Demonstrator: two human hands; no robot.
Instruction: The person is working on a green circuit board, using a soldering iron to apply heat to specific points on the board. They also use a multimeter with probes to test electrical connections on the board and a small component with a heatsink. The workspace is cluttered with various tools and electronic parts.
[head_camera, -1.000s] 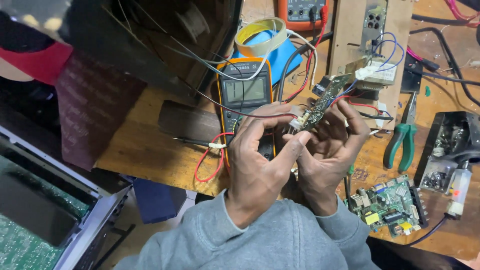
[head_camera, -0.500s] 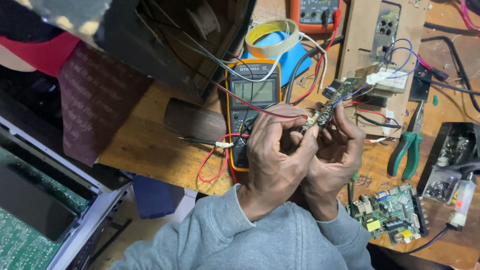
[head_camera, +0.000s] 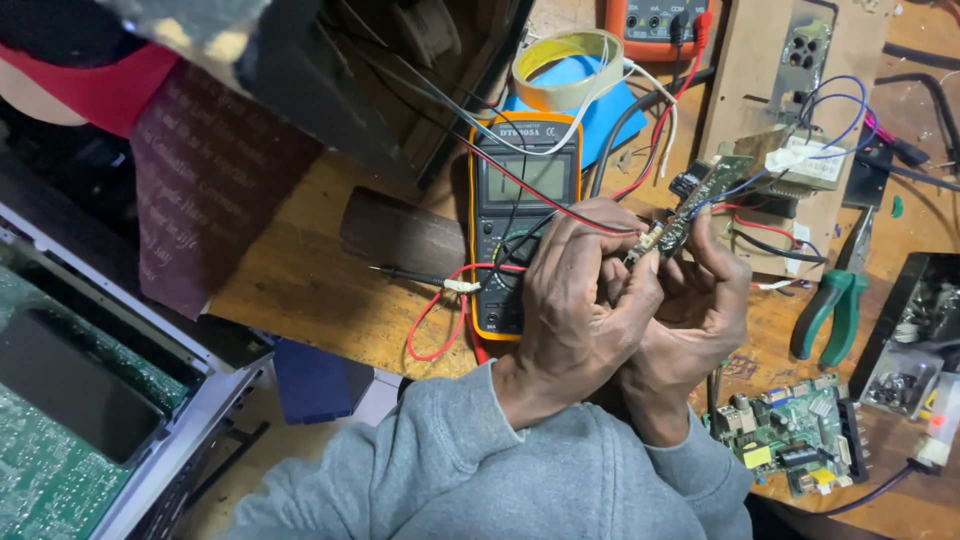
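Narrow circuit board now slightly higher, both hands clasped around it, above the bench edge.

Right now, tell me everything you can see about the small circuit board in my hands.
The small circuit board is a narrow green strip with tiny components, tilted up to the right above the wooden bench. The left hand and right hand pinch its lower end from either side. Blue, red and black wires leave its upper end. It hangs just right of the yellow multimeter.
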